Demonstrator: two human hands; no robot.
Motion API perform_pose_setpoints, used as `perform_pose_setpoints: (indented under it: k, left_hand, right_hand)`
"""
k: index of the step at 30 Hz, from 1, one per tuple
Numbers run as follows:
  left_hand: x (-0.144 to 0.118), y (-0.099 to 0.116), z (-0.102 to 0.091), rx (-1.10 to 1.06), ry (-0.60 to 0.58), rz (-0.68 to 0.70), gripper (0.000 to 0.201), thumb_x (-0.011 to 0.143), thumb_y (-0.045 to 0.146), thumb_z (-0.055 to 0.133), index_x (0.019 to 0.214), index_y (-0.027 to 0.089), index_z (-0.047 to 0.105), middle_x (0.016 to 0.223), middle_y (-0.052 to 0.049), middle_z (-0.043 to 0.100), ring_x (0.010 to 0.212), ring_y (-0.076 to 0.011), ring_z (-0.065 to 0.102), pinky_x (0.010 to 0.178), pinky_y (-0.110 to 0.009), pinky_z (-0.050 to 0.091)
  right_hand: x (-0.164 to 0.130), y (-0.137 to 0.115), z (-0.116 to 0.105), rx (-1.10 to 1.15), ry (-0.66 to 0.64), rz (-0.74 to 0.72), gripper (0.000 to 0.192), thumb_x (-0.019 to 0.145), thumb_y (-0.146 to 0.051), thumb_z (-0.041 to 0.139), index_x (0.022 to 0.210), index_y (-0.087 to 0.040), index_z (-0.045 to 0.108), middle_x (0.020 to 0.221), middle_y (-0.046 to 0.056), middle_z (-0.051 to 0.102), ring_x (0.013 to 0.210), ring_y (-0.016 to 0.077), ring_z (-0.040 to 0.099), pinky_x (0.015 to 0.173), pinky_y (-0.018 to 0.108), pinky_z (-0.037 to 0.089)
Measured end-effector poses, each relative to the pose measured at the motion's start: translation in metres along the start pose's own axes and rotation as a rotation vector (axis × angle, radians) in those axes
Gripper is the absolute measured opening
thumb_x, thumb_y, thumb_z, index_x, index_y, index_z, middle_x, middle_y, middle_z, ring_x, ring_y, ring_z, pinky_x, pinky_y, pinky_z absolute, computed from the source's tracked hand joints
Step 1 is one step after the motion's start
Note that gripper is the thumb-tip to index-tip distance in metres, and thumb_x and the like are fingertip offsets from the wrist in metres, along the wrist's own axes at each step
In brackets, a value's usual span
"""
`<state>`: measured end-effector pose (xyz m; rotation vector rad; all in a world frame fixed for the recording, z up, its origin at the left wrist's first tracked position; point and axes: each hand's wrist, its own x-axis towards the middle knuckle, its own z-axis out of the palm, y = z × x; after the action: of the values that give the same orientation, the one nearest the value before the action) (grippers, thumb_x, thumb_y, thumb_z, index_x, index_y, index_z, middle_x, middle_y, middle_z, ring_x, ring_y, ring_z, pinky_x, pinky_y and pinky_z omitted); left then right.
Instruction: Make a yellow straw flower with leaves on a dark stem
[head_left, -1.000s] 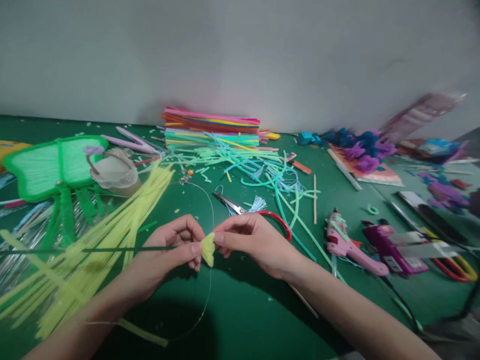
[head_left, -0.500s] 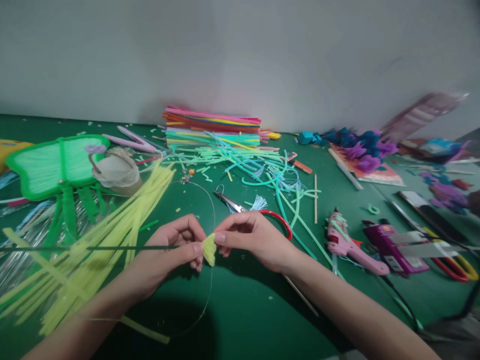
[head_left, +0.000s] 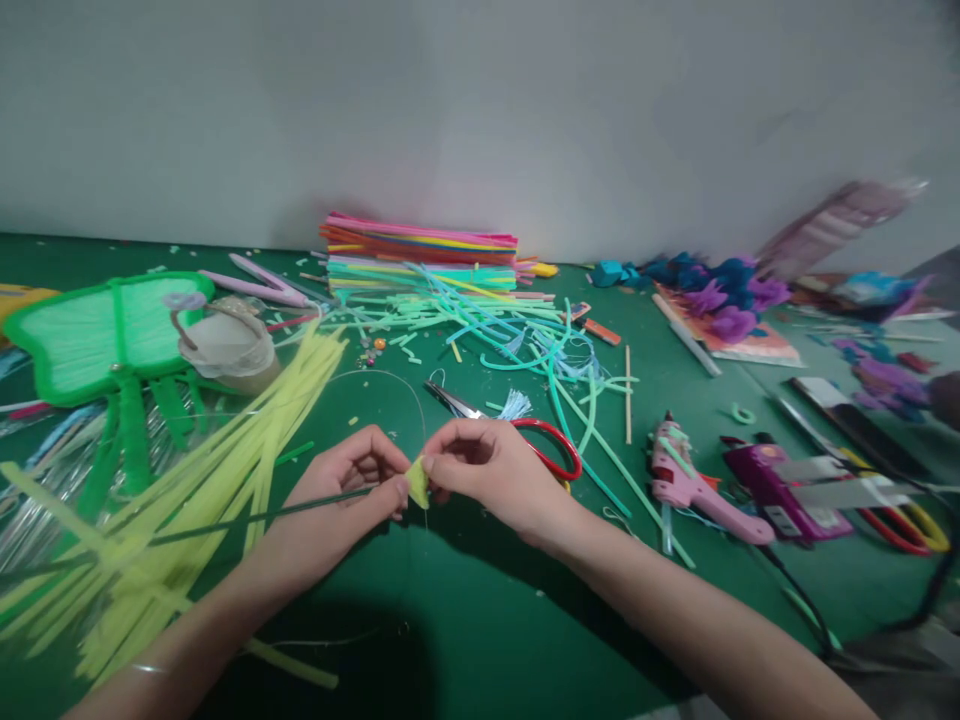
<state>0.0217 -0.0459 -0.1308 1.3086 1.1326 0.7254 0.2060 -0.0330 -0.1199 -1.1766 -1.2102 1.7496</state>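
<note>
A small yellow petal-like piece is pinched between my two hands over the green table. My left hand is closed on a thin dark green stem, which runs out to the left, and its thumb touches the piece's left side. On the other side, my right hand pinches the piece's edge with thumb and fingertips. A fine clear wire loops around near the piece; where it attaches is hidden. Scissors with red handles lie just behind my right hand.
Yellow pipe cleaners spread beneath my left forearm, with a green butterfly-shaped piece behind. Multicoloured pipe cleaners are stacked by the wall. To the right lie a pink glue gun, a purple tool and purple flowers.
The yellow piece has turned and looks narrower from here. The stem's far left end has dropped, so it now slopes. The wire loop has shifted. Both hands keep their pinch.
</note>
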Motion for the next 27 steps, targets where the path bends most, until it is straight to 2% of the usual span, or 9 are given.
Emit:
perform_pose_setpoints:
  k: [5,9,13,21,27]
  left_hand:
    - [-0.001,0.001,-0.001,-0.024,-0.003,0.014,0.012,0.084,0.028,0.063,0.083,0.019,0.055,0.070,0.003,0.060,0.065,-0.0110,0.059,0.061,-0.022,0.047]
    - [-0.001,0.000,-0.001,-0.013,-0.007,0.020,0.012,0.084,0.028,0.063,0.082,0.019,0.055,0.069,0.003,0.059,0.064,-0.0105,0.058,0.061,-0.022,0.047]
    - [0.000,0.001,-0.001,0.005,-0.007,0.024,0.012,0.083,0.028,0.063,0.082,0.019,0.055,0.069,0.003,0.058,0.064,-0.0104,0.058,0.061,-0.021,0.046]
    - [-0.002,0.006,0.001,0.088,0.028,0.049,0.013,0.083,0.029,0.063,0.081,0.019,0.055,0.070,0.002,0.058,0.065,-0.0114,0.056,0.062,-0.022,0.044]
    - [-0.001,0.002,-0.001,0.082,0.051,0.061,0.014,0.083,0.030,0.064,0.083,0.019,0.057,0.072,0.002,0.058,0.068,-0.0118,0.055,0.062,-0.022,0.044]
  right_hand:
    - [0.000,-0.004,-0.007,0.078,-0.089,0.052,0.023,0.076,-0.036,0.069,0.076,-0.013,0.069,0.070,0.003,0.069,0.065,0.0106,0.065,0.063,0.023,0.052]
    - [-0.001,-0.005,-0.006,-0.031,-0.059,0.020,0.016,0.071,-0.028,0.074,0.076,-0.013,0.069,0.067,0.001,0.068,0.061,0.0093,0.062,0.061,0.022,0.050]
    - [-0.002,-0.009,-0.002,-0.185,-0.011,0.002,0.008,0.072,-0.021,0.069,0.073,-0.013,0.067,0.063,0.000,0.065,0.056,0.0076,0.057,0.056,0.020,0.045]
    - [-0.002,-0.004,0.003,-0.164,0.015,-0.004,0.006,0.072,-0.021,0.065,0.073,-0.015,0.063,0.063,-0.001,0.063,0.053,0.0088,0.056,0.052,0.021,0.044]
    - [-0.002,-0.002,0.003,-0.240,0.035,-0.115,0.011,0.069,-0.022,0.070,0.074,-0.015,0.063,0.063,-0.001,0.061,0.056,0.0088,0.054,0.051,0.020,0.044]
